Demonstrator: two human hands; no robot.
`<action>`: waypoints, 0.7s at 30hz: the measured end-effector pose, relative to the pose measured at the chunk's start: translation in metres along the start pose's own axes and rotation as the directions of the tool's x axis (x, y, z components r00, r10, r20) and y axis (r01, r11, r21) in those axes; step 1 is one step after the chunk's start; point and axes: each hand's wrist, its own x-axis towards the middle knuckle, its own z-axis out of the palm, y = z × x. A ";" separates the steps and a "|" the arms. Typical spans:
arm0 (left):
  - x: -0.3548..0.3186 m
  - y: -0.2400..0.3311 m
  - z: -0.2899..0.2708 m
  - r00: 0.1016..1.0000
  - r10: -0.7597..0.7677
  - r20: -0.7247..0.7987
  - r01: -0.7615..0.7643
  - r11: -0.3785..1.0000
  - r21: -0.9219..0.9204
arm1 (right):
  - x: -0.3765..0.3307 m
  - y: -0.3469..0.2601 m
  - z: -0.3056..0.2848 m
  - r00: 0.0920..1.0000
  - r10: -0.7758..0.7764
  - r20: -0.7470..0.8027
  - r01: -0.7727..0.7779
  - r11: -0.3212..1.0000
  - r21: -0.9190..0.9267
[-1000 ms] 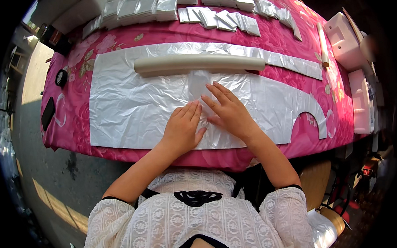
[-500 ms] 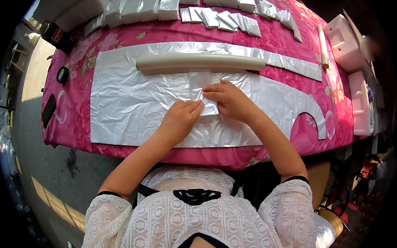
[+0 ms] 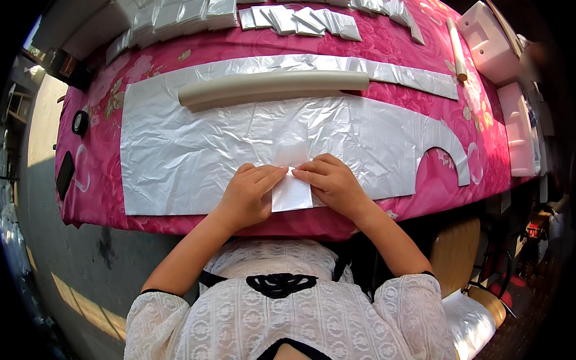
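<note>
A small folded white plastic packet (image 3: 292,197) is pinched at its upper edge between my two hands, near the front edge of the table. My left hand (image 3: 252,193) has its fingers closed on the packet's left corner. At the right corner, my right hand (image 3: 333,185) presses thumb and fingers together on it. A translucent flap (image 3: 291,153) shows just beyond the fingertips. Under the hands spreads a large crinkled white plastic sheet (image 3: 174,157) with a curved cut-out and strap-like ends at the right. A long beige tube (image 3: 272,87) lies across the sheet, beyond my hands.
Stacks of folded white packets (image 3: 179,14) line the back of the pink floral tablecloth (image 3: 406,52). White foam boxes (image 3: 489,44) and a thinner tube (image 3: 456,51) are at the right. A dark phone (image 3: 65,174), a black roll (image 3: 80,122) and a dark jar (image 3: 68,69) sit left.
Both hands have drawn the small packet toward me, to the table's front edge. More of its white face now shows below the fingers. The long tube stays on the sheet.
</note>
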 end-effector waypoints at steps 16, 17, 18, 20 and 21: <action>0.050 -0.006 -0.009 0.720 -0.691 0.069 0.682 0.684 -0.260 | 0.039 0.008 -0.004 0.609 0.774 0.174 -0.791 0.608 0.070; 0.052 -0.004 -0.011 0.704 -0.704 0.093 0.697 0.661 -0.277 | 0.039 0.010 -0.005 0.594 0.782 0.189 -0.802 0.593 0.067; 0.050 -0.001 -0.011 0.740 -0.672 0.022 0.656 0.715 -0.242 | 0.040 0.010 -0.006 0.578 0.790 0.204 -0.813 0.579 0.064; 0.043 0.006 -0.009 0.802 -0.586 -0.115 0.568 0.808 -0.160 | 0.043 0.009 -0.006 0.558 0.801 0.218 -0.825 0.564 0.041; 0.041 0.006 -0.007 0.877 -0.449 -0.172 0.451 0.892 -0.030 | 0.044 0.008 -0.007 0.548 0.806 0.224 -0.830 0.556 0.027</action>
